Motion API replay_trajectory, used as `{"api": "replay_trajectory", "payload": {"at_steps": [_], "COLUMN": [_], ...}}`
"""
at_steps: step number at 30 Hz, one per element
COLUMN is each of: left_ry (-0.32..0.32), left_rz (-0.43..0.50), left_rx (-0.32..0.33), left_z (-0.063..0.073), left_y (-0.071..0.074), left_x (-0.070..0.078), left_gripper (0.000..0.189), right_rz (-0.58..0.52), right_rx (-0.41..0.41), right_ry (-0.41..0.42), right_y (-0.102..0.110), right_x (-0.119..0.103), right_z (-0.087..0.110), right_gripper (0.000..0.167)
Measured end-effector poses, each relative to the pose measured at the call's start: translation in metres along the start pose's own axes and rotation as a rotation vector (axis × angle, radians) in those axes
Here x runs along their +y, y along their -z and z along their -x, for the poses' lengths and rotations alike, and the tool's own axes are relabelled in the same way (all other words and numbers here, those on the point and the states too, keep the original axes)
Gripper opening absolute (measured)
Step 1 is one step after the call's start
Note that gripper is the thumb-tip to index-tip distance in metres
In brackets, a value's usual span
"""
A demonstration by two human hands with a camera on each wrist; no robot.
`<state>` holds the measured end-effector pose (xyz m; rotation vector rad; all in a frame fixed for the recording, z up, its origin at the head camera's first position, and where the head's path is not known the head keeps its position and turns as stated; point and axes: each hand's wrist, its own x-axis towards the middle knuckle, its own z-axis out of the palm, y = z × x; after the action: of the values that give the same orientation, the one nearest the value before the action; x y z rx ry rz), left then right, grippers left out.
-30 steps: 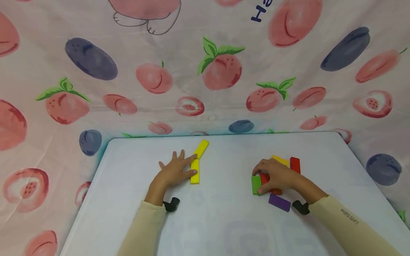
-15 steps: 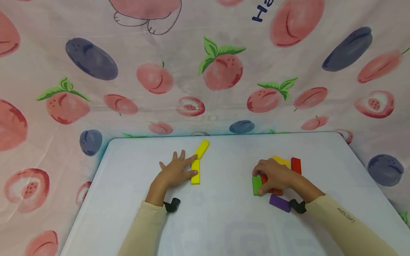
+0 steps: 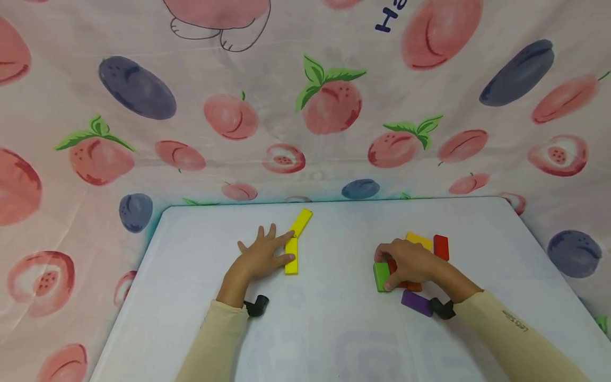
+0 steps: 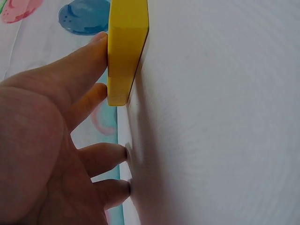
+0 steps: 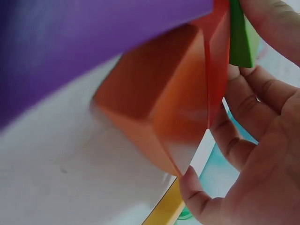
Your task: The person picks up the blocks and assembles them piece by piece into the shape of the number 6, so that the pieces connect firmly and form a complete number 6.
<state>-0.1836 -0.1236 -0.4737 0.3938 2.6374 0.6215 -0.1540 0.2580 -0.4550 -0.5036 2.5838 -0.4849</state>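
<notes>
Plainly, the green block point(image 3: 381, 277), flat-faced and oblong, sits nearer the right edge of the desk point(image 3: 334, 313) than the left, pinched in the right hand point(image 3: 409, 261). The left hand point(image 3: 262, 255), fingers spread, touches two yellow blocks point(image 3: 291, 247). The right wrist view bares the orange block point(image 5: 150, 89), which the head view largely hides.

The far end of the green block point(image 3: 381, 277) just swung slightly toward 9 o'clock; the right hand point(image 3: 409, 263) dipped a little, its black wrist camera point(image 3: 441, 309) drifting likewise toward 9 o'clock, hiding a corner of the purple block point(image 3: 415, 301).
</notes>
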Motion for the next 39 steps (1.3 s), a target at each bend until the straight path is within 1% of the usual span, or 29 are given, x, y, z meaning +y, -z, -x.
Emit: {"api": "replay_trajectory", "payload": {"at_steps": [3, 9, 14, 16, 19, 23, 29, 33, 35, 39], "left_ry": [0.0, 0.001, 0.006, 0.008, 0.009, 0.003, 0.006, 0.008, 0.006, 0.0], "left_rz": [-0.001, -0.008, -0.016, -0.016, -0.016, -0.017, -0.012, -0.014, -0.015, -0.016], "left_rx": [-0.002, -0.008, -0.006, -0.007, -0.008, -0.006, -0.003, 0.002, 0.002, 0.003], "left_z": [-0.001, -0.003, -0.004, -0.004, -0.003, -0.003, -0.002, -0.002, -0.002, -0.002], "left_y": [0.0, -0.002, -0.002, -0.002, -0.003, -0.003, -0.001, -0.001, -0.002, -0.002], "left_x": [-0.001, -0.001, -0.001, -0.001, -0.002, -0.002, -0.002, -0.003, -0.003, -0.003], "left_gripper": [0.067, 0.066, 0.066, 0.066, 0.066, 0.066, 0.067, 0.066, 0.066, 0.066], "right_rz": [-0.033, -0.128, -0.186, -0.205, -0.226, -0.282, -0.441, -0.55, -0.62, -0.726], "right_rx": [0.023, 0.094, 0.112, 0.117, 0.131, 0.143, 0.132, 0.094, 0.075, 0.052], "right_ry": [0.0, 0.065, 0.122, 0.124, 0.109, 0.057, -0.028, -0.069, -0.086, -0.09], "right_y": [-0.001, -0.001, 0.001, 0.002, 0.001, 0.001, 0.0, -0.003, -0.005, -0.008], "right_x": [0.002, 0.009, 0.008, 0.005, 0.001, -0.006, -0.016, -0.023, -0.028, -0.037], "right_z": [-0.001, -0.001, -0.002, -0.002, -0.004, -0.008, -0.017, -0.021, -0.022, -0.024], "right_gripper": [0.051, 0.038, 0.028, 0.027, 0.027, 0.025, 0.03, 0.035, 0.037, 0.04]}}
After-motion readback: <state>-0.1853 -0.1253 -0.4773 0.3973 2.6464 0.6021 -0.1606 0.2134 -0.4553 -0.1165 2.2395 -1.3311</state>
